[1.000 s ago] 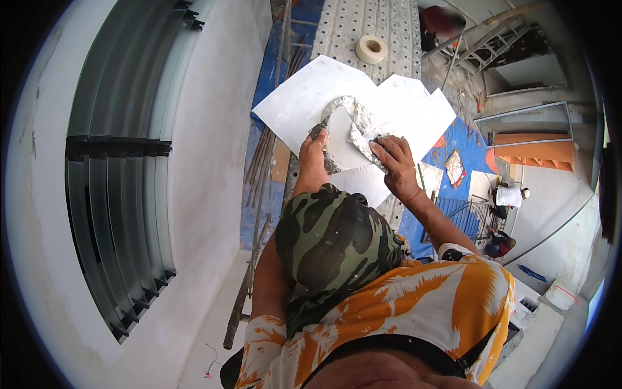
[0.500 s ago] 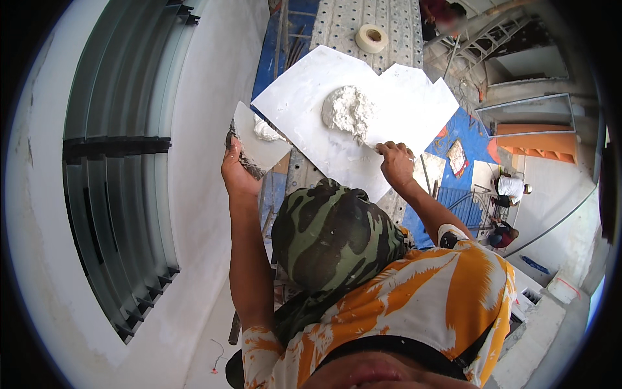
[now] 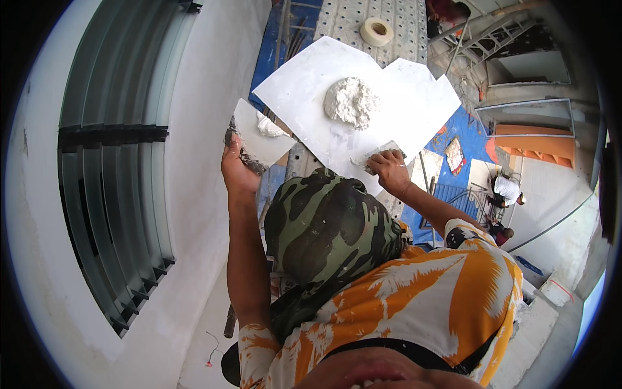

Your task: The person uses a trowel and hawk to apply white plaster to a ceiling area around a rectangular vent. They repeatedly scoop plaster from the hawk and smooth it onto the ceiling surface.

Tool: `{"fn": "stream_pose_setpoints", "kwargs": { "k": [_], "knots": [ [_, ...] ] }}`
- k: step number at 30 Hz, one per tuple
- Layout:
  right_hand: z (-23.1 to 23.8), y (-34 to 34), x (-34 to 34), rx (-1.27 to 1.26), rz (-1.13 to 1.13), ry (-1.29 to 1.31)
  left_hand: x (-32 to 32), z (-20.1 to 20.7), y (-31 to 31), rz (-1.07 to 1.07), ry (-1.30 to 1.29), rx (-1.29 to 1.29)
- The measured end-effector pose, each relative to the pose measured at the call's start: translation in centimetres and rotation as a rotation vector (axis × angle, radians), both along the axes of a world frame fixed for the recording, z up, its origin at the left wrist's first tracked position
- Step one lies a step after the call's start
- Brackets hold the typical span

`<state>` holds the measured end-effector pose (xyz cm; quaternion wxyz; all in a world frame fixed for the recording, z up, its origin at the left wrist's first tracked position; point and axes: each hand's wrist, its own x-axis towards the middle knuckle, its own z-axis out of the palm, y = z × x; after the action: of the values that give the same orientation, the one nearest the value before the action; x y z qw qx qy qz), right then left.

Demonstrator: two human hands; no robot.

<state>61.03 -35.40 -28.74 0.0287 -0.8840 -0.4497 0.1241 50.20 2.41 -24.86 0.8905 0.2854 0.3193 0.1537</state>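
My left hand (image 3: 238, 170) is closed on the dark-smeared edge of a flat, pale putty blade (image 3: 260, 147). A dab of white putty (image 3: 268, 126) lies on its far part. My right hand (image 3: 391, 168) grips a putty scraper (image 3: 392, 147), its blade low against a large white sheet (image 3: 414, 97); the fingers cover part of it. On that sheet, beyond the scraper, sits a lumpy mound of white putty (image 3: 352, 104). Thin white smears run between mound and blade. Camouflage cloth (image 3: 334, 227) bulges between my arms.
The sheet rests on a perforated metal plank (image 3: 405, 19), with a roll of tape (image 3: 377, 32) at its far part. A louvred window (image 3: 113, 168) is set in the wall at left. People (image 3: 506, 190), blue sheeting (image 3: 468, 126) and an orange shelf (image 3: 534, 146) appear below right.
My right hand has drawn slightly nearer me, and the scraper has turned so more of its blade shows. The mound's near tail of putty is gone. My left hand stays almost still.
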Motion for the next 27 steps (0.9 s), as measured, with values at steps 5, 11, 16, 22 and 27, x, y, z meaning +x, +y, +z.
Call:
{"fn": "stream_pose_setpoints", "kwargs": {
  "k": [5,11,16,22,27],
  "knots": [
    [3.9,-0.8,1.8,0.19,-0.135,0.039,0.9,-2.8,-2.0,0.02,0.088,-0.069],
    [9.5,3.5,0.9,0.891,-0.445,0.366,4.8,-3.0,-10.0,-0.166,0.126,-0.207],
    [10.7,7.9,0.4,0.765,-0.107,0.189,7.6,1.0,-12.7,-0.197,0.177,-0.337],
    [9.9,7.3,2.1,0.566,0.045,-0.035,6.4,2.5,-10.4,-0.215,0.165,-0.175],
    [8.5,2.5,3.8,0.37,-0.113,-0.17,5.9,2.6,-9.0,-0.171,0.062,-0.144]
  ]
}}
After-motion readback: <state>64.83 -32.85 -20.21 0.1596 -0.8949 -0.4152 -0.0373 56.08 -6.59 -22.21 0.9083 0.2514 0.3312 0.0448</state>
